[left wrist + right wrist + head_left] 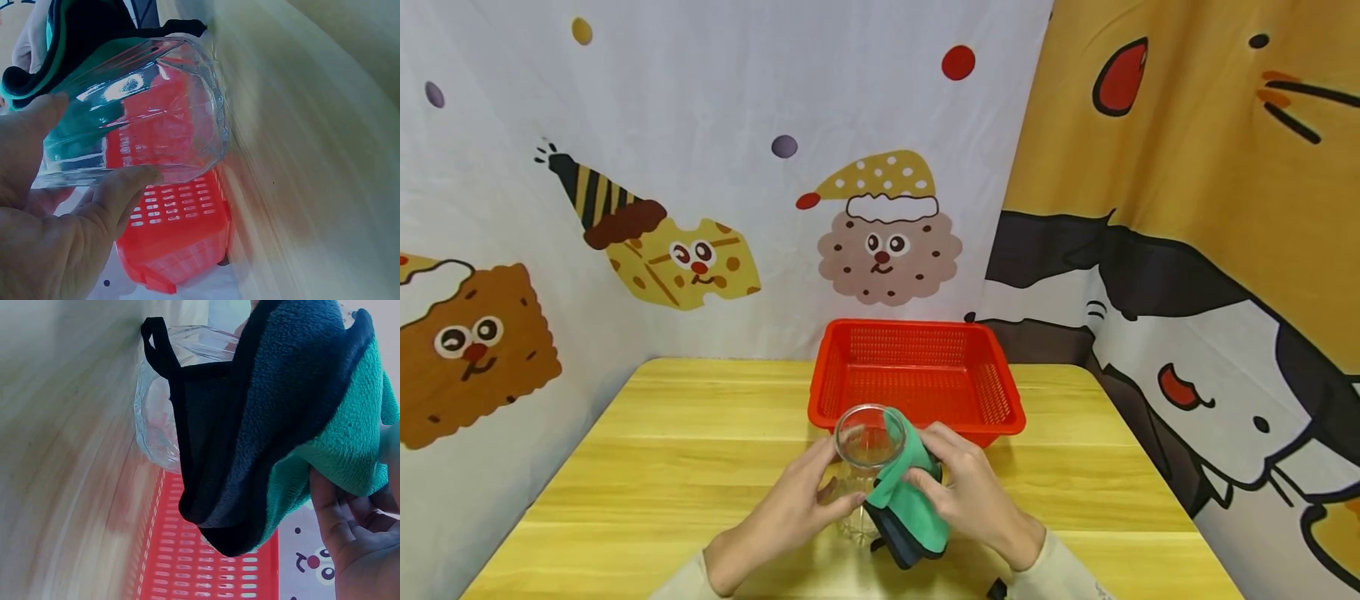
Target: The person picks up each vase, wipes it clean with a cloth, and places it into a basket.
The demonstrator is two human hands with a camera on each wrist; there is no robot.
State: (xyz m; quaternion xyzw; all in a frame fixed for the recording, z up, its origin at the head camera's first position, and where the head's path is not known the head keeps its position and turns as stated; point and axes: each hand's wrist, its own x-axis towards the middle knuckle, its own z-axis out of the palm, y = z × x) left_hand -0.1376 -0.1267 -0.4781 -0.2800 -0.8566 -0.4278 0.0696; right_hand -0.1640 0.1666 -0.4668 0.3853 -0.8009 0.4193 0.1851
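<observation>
A clear glass jar (856,521) with a thick round rim stands close to the middle of the table in the head view. My left hand (797,504) grips its left side, thumb and fingers around the glass (150,112). In my right hand (966,492) is a green and dark blue cloth (913,500), pinched between thumb and fingers against the jar's right side and rim. The cloth (281,419) hangs in folds in the right wrist view, with a black edging and a hanging loop. It hides part of the jar there.
Just behind the jar sits a red plastic basket (917,333) with perforated walls. Both rest on a wood-grain table (700,442). A printed curtain (715,108) closes off the back and sides. A small black object (997,589) lies by the right sleeve.
</observation>
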